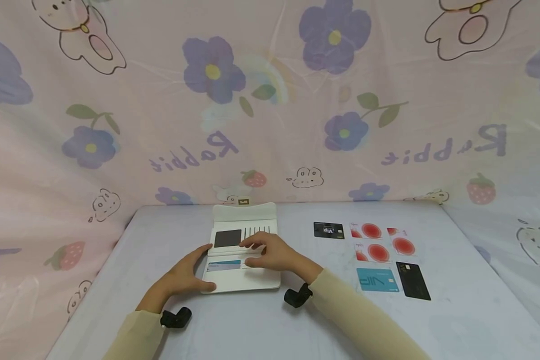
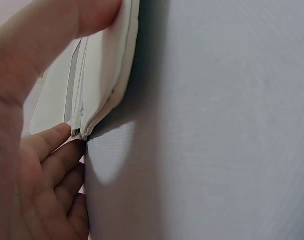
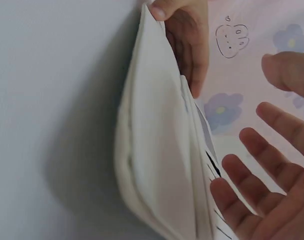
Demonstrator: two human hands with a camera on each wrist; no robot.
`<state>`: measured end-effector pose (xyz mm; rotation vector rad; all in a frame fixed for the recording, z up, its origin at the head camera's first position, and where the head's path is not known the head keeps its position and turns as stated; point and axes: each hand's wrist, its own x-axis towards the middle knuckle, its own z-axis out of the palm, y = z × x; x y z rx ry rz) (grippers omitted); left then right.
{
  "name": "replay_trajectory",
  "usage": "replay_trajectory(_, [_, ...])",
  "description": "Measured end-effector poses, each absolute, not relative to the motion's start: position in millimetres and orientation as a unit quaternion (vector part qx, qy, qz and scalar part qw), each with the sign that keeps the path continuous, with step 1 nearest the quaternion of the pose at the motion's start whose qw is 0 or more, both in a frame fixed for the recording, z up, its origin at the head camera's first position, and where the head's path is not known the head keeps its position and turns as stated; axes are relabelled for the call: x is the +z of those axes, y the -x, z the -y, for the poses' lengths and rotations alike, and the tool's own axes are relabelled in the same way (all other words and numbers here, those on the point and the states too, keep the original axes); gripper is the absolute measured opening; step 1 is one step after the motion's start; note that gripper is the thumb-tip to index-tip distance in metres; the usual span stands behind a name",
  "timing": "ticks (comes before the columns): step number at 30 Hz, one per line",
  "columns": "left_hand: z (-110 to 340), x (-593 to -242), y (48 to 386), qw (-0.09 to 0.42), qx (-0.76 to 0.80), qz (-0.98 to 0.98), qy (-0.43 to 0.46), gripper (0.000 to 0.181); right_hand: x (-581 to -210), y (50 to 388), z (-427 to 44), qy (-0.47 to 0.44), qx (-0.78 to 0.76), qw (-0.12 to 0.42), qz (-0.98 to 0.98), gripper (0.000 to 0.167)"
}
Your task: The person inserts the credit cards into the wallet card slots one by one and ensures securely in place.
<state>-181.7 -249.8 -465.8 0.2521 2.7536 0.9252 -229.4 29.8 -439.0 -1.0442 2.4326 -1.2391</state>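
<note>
A white wallet lies unfolded on the table, its flap pointing away. A dark card sits in its upper half beside several slots, and a blue card shows in the lower half. My left hand grips the wallet's left side; in the left wrist view the thumb of that hand is over the wallet and the fingers are at its edge. Above the wallet's right half is my right hand, and in the right wrist view its fingers are spread beside the wallet, holding nothing.
To the right on the table lie a black VIP card, several red-and-white cards, a teal card and another black card. A patterned curtain hangs behind the table and at both sides.
</note>
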Motion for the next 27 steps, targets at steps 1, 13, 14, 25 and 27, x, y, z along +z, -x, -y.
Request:
replay_trajectory(1, [249.8,-466.2,181.8,0.113,0.316,-0.938,-0.085,0.112,-438.5,229.6,-32.6,0.355,-0.419,0.106,-0.829,0.041])
replay_trajectory(13, [250.1,-466.9,181.6,0.108,0.313,-0.940,-0.079,0.113,-425.5,229.1,-66.7,0.331,-0.424,0.092,-0.838,0.043])
replay_trajectory(14, [250.3,-467.3,181.6,0.107,0.313,-0.940,-0.080,0.113,-424.1,228.7,-70.2,0.329,-0.423,0.090,-0.839,0.043])
replay_trajectory(25, [252.0,-467.9,181.7,0.108,0.318,-0.938,-0.086,0.113,-413.1,225.0,-103.6,0.312,-0.407,0.056,-0.857,0.041])
replay_trajectory(27, [252.5,-468.1,181.8,0.110,0.320,-0.937,-0.085,0.113,-411.6,224.3,-108.1,0.311,-0.404,0.052,-0.859,0.040])
